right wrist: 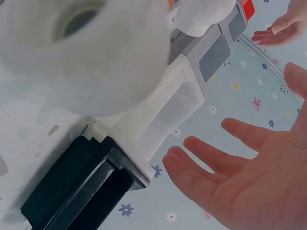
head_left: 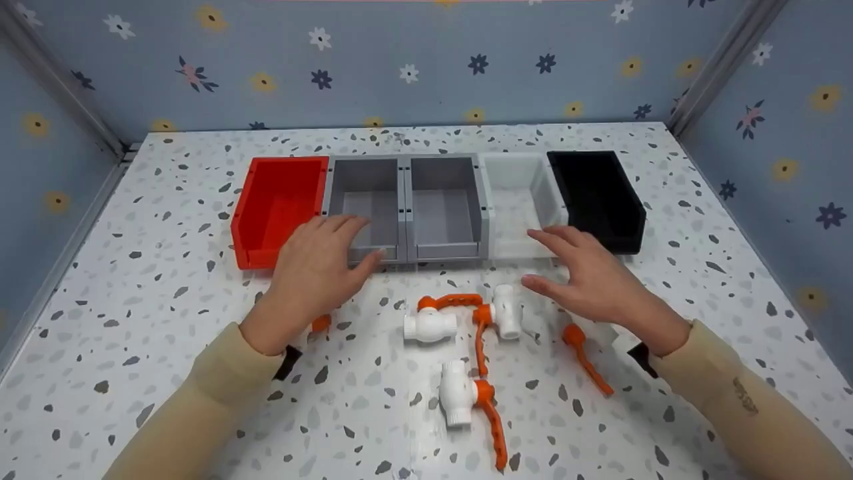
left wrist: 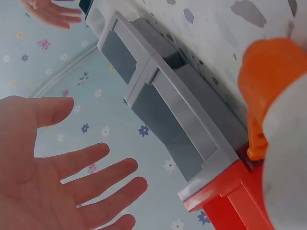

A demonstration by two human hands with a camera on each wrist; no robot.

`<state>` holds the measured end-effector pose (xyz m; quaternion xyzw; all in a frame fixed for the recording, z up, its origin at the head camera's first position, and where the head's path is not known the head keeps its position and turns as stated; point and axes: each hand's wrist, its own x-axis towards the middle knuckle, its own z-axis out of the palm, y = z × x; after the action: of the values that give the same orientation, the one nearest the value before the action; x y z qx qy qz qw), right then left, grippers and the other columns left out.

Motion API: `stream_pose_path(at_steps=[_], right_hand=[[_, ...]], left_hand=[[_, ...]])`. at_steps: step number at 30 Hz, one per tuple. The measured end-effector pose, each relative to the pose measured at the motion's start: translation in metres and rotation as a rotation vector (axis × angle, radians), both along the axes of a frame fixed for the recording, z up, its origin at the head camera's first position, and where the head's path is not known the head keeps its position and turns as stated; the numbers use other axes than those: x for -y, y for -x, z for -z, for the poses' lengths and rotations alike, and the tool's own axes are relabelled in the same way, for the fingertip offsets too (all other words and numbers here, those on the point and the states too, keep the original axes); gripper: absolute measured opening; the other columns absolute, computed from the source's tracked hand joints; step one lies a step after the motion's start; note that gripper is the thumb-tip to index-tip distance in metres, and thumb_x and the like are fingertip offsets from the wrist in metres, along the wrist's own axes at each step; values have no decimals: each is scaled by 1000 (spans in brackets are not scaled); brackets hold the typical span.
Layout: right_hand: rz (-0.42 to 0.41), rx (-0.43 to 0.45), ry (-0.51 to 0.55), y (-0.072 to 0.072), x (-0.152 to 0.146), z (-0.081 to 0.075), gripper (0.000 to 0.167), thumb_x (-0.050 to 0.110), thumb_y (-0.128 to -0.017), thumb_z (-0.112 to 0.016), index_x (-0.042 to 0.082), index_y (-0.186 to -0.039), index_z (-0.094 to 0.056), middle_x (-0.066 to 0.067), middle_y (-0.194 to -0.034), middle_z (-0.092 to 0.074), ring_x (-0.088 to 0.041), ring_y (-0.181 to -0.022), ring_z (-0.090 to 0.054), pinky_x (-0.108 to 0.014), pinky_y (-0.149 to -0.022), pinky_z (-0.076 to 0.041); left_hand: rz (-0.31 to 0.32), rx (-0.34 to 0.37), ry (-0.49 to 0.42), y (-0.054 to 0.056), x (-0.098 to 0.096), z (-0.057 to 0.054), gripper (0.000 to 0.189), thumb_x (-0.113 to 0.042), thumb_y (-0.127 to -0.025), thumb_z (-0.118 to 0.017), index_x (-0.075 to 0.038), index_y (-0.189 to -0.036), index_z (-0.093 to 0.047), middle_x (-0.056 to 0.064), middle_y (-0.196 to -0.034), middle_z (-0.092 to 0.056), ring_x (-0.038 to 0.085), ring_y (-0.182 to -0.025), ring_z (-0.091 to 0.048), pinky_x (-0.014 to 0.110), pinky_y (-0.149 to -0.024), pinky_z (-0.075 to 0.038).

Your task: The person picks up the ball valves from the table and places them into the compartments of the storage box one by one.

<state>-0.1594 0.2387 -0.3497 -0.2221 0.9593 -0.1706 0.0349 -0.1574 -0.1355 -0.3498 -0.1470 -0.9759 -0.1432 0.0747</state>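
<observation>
With the dial centred on the crosswise white ball valve (head_left: 430,328) on the speckled counter (head_left: 373,407), a red bin (head_left: 283,193) is standing at 10 o'clock. Also at 10, the left hand (head_left: 316,263) is hanging at the front of the red bin and its neighbour, its grip showing wide with fingers apart. At 9, a mostly hidden ball valve (head_left: 321,324) is showing a bit of orange beside the left wrist. The left gray bin (head_left: 370,203) is standing at 11. The crosswise valve's orange handle (head_left: 460,300) is pointing toward 3. The right gray bin (head_left: 443,213) is standing at 12. A lower ball valve (head_left: 456,397) is lying at 5, and an upright-lying ball valve (head_left: 508,313) at 3, its handle pointing toward 6. The translucent white bin (head_left: 523,248) is standing at 1. Between 3 and 4, an orange-handled valve (head_left: 586,360) is lying near the right wrist, its body being hard to make out. Between 2 and 3, the right hand (head_left: 593,280) is hanging near the translucent white bin, its grip also showing wide. The black bin (head_left: 596,200) is standing at 2.
</observation>
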Motion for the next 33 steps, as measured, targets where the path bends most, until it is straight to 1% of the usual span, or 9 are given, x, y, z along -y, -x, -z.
stream_pose_path(at_steps=[5, 10, 14, 16, 19, 23, 26, 29, 33], right_hand=[[-2, 16, 16, 0, -9, 3, 74, 61, -95, -55, 16, -152, -43, -15, -151, -40, -38, -134, -40, -62, -105, -35], [7, 34, 30, -1, -18, 7, 72, 60, -95, -55, 12, -149, -47, -16, -149, -42, -38, -132, -43, -61, -104, -37], [12, 48, 29, -2, -22, 7, 74, 62, -95, -55, 11, -148, -48, -15, -148, -44, -36, -131, -45, -60, -103, -38], [9, 53, 28, -2, -25, 7, 74, 62, -94, -57, 11, -147, -48, -14, -147, -45, -36, -130, -46, -59, -104, -38], [-2, 60, 27, -4, -29, 6, 75, 60, -91, -62, 12, -147, -49, -14, -145, -46, -35, -129, -47, -59, -104, -38], [-11, 90, 27, -6, -35, 7, 73, 53, -90, -69, 13, -147, -49, -16, -145, -46, -36, -128, -48, -59, -102, -40], [-8, 116, 35, -8, -40, 7, 69, 47, -90, -71, 14, -147, -50, -15, -144, -47, -35, -127, -49, -59, -101, -41], [-13, 121, 42, -9, -46, 7, 63, 40, -91, -73, 15, -145, -52, -14, -140, -52, -34, -123, -52, -57, -98, -44], [-41, 122, 59, -11, -53, 7, 56, 32, -92, -73, 10, -141, -56, -13, -134, -59, -33, -115, -58, -53, -91, -49]], left_hand=[[-30, -1, -39, 5, 7, -1, 58, -39, -92, -69, -10, -140, -57, 15, -138, -57, 36, -121, -55, 54, -98, -47], [-79, 24, -44, 8, 19, -3, 57, -37, -91, -70, -9, -139, -57, 16, -138, -57, 37, -120, -55, 56, -96, -48], [-125, -14, -38, 14, 35, -5, 52, -35, -91, -69, -7, -134, -61, 18, -136, -58, 39, -119, -54, 57, -95, -48], [-146, -25, -44, 18, 45, -5, 49, -35, -92, -67, -7, -133, -62, 18, -135, -59, 39, -119, -54, 58, -95, -47], [-179, 8, -69, 22, 59, -6, 50, -38, -95, -63, -7, -133, -61, 20, -136, -57, 42, -121, -51, 61, -95, -46], [-239, 54, -90, 24, 77, -7, 53, -41, -97, -59, -6, -136, -58, 22, -139, -53, 45, -122, -49, 63, -92, -46], [-281, 55, -95, 26, 87, -6, 54, -40, -97, -59, -4, -137, -56, 24, -138, -53, 46, -120, -50, 64, -91, -47], [-313, 56, -98, 28, 96, -5, 55, -40, -97, -59, -4, -139, -54, 26, -138, -52, 48, -119, -49, 65, -92, -45], [-348, 71, -106, 33, 106, -4, 56, -39, -98, -57, -3, -141, -52, 27, -140, -50, 48, -119, -49, 66, -93, -44]])
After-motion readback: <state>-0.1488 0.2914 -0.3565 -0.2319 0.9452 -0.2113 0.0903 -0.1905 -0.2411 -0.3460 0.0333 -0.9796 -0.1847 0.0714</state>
